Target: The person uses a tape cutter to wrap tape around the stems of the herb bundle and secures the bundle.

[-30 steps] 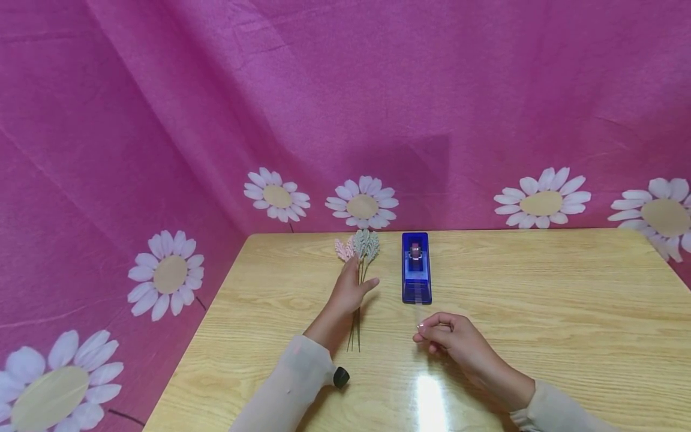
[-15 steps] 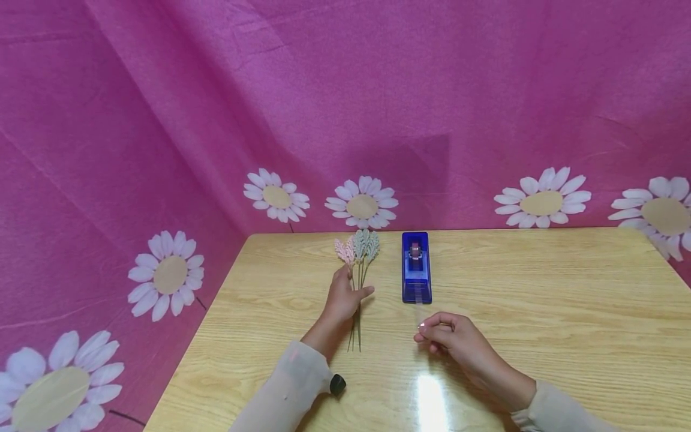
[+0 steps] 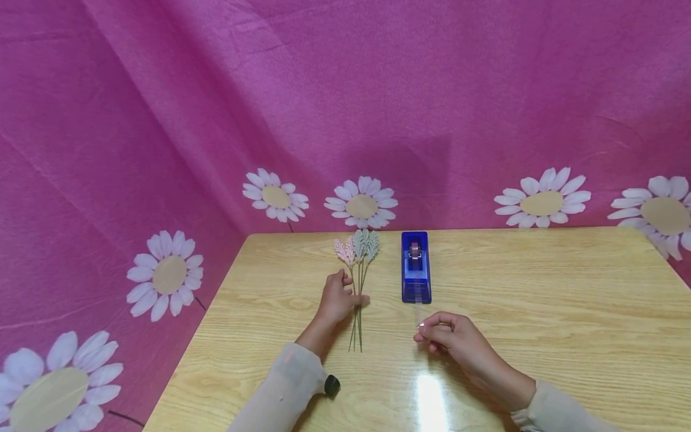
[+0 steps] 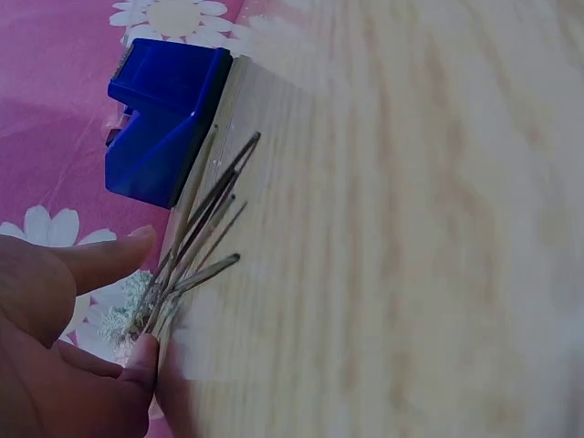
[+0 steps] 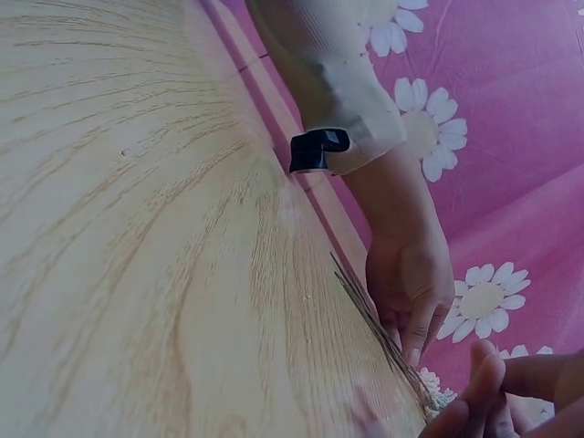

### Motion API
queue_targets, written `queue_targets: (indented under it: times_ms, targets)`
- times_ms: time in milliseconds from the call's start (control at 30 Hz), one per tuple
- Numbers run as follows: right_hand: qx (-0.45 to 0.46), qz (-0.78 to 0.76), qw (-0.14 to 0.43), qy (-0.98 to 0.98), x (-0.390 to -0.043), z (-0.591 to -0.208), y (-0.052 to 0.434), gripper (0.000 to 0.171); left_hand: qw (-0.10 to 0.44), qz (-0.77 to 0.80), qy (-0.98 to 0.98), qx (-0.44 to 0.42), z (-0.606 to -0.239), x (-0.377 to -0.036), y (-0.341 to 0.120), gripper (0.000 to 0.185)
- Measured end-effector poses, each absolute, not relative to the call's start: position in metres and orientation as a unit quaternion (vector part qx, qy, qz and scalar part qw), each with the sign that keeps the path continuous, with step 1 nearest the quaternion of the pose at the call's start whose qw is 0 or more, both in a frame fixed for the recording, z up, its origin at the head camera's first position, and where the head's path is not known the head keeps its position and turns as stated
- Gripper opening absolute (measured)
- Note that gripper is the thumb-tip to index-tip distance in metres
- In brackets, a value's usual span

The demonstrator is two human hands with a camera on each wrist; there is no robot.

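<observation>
Bunch of pink and pale-green knitted-look flowers (image 3: 360, 246) on thin dark stems (image 3: 360, 324): on the table (image 3: 540, 288), left of the blue plastic tape dispenser (image 3: 415, 264), long axis near-to-far. Left hand (image 3: 337, 299), nearer: at the stems, thumb across, fingers spread. Right hand (image 3: 456, 341), I note: pinching clear tape (image 3: 418, 314), right of the stems.

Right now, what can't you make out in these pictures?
Head view: the end of the tape, covered by the right hand.
Left wrist view: part of the left hand, cut off by the frame's edge.
Right wrist view: flower heads, partly behind the right hand, itself cut off.
</observation>
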State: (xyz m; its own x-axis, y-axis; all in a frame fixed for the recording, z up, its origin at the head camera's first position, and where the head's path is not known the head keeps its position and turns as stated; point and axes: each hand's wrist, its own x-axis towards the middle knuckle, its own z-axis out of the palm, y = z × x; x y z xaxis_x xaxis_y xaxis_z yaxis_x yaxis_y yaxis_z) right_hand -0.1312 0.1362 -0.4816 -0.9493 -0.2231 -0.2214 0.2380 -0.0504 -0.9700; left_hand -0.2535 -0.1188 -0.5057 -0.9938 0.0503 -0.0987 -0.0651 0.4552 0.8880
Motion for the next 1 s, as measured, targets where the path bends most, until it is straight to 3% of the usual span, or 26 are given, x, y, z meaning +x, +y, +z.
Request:
queue_targets:
  times_ms: [233, 467, 767, 1000]
  targets:
    - [0.011, -0.723, 0.161, 0.672, -0.1312, -0.4824, 0.1355, 0.017, 0.053, 0.457, 0.888, 0.011, -0.5055, -0.2522, -0.1172, 0.071]
    - [0.014, -0.722, 0.166, 0.672, -0.1313, -0.4822, 0.1353, 0.016, 0.030, 0.432, 0.901, 0.028, -0.5031, -0.2525, -0.1176, 0.072]
    - [0.012, -0.720, 0.167, 0.674, -0.1315, -0.4804, 0.1357, 0.017, 0.012, 0.409, 0.912, 0.024, -0.4990, -0.2511, -0.1176, 0.030]
    - [0.015, -0.723, 0.165, 0.671, -0.1309, -0.4806, 0.1358, 0.016, -0.026, 0.394, 0.918, 0.044, -0.5013, -0.2523, -0.1195, 0.020]
